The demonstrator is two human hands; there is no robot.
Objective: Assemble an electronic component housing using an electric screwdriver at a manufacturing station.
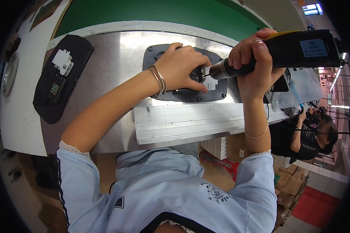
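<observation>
A dark grey plastic housing point(194, 96) with rounded ends lies on the metal tabletop in front of me. My left hand point(179, 68) rests over it, fingers curled and thumb near a small white plastic part point(210, 84) fitted in it. In my right hand point(256, 70) is a black and yellow electric screwdriver point(295, 48), held nearly level and pointing left. Its thin bit reaches the edge of the white part, close to my left fingers. Whether a screw sits under the tip is too small to tell. My left palm hides the housing's middle.
A second dark panel point(50, 103) with a white part point(63, 61) and a small green circuit board lies at left. A pale metal rail point(182, 121) runs along the table's near edge. Clear plastic bags point(299, 91) lie at right; beyond them sits another person point(313, 134).
</observation>
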